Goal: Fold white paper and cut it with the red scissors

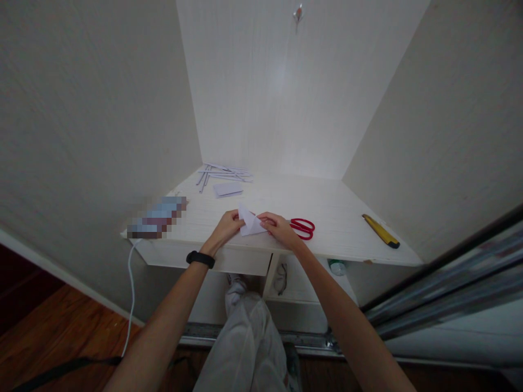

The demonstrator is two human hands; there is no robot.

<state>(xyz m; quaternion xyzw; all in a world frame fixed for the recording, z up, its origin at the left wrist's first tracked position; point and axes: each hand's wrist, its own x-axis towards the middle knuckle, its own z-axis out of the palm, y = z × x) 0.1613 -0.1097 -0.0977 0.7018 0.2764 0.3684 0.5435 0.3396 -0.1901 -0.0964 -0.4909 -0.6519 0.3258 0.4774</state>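
A small white sheet of paper (250,222), with folded slanting edges, is held between my two hands near the front edge of the white shelf. My left hand (229,226) pinches its left side, with a black band on the wrist. At its right side, my right hand (278,226) grips the paper with fingers closed. Scissors with red handles (303,228) lie just right of my right hand, their blades mostly hidden behind it. Behind the hands rests a folded piece of white paper (227,189).
Several thin white paper sticks (224,173) lie at the back left. A yellow utility knife (381,231) is at the right. On the left sits a blurred-out device (157,219) with a white cable (131,283). Panels enclose the shelf (327,209) on three sides.
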